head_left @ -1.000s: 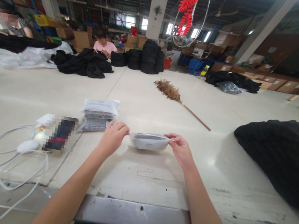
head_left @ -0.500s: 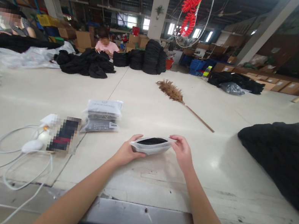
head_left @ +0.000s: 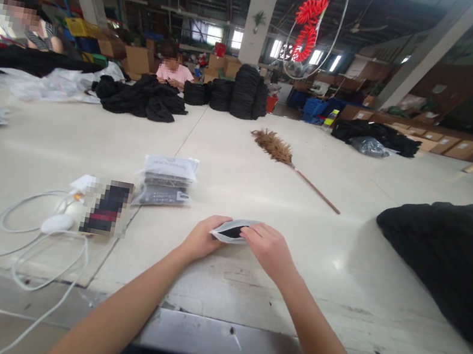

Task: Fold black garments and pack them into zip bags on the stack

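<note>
A frosted plastic bag (head_left: pixel 226 237) with black fabric (head_left: pixel 232 232) inside is held above the near part of the table, its mouth gaping toward me. My left hand (head_left: pixel 203 239) is closed around the bag's left end. Fingers of my right hand (head_left: pixel 267 246) are closed at the right side of the mouth, over its edge; their tips are partly hidden, and the hand covers the bag's right end. Just beyond, to the left, lies a stack of filled frosted bags (head_left: pixel 167 180) with printing on them.
Left of my hands lie a blurred phone-like object (head_left: pixel 107 208) and a white cable (head_left: pixel 29 250). A feather duster (head_left: pixel 278 149) lies farther back, and a large black fabric heap (head_left: pixel 446 257) at right. Two people sit across the table (head_left: pixel 223 150). A red coiled hose (head_left: pixel 307 28) hangs overhead.
My right hand has moved left from the bag's right corner onto its mouth, and the opening looks narrower. My left hand keeps its hold. The view has shifted slightly.
</note>
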Demonstrator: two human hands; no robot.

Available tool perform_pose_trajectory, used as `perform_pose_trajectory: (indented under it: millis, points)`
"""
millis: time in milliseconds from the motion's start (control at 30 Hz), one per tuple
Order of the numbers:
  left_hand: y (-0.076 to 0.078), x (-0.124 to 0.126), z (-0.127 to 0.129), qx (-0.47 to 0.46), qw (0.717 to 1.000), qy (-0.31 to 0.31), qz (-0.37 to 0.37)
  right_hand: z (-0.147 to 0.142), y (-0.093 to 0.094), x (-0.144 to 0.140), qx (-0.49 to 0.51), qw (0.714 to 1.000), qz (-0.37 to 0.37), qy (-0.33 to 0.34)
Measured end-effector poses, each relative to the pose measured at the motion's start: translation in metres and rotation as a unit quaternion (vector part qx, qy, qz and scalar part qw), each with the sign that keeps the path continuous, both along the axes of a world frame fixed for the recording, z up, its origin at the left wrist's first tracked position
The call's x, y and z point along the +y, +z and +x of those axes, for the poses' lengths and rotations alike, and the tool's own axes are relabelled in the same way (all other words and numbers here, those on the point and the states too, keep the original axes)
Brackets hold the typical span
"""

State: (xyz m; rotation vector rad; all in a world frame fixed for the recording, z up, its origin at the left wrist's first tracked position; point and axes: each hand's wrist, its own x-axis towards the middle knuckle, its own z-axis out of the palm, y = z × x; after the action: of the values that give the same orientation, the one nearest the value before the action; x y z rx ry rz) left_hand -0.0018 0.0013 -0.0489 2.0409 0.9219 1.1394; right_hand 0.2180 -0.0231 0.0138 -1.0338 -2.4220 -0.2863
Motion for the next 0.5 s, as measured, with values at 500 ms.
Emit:
perform_pose_trajectory:
  millis: [500]
  points:
    - [-0.014, 0.009, -0.003, 0.058, 0.998, 0.013, -0.017, -0.027, 0.014, 0.017, -0.113, 0.991, -0.025, -0.061]
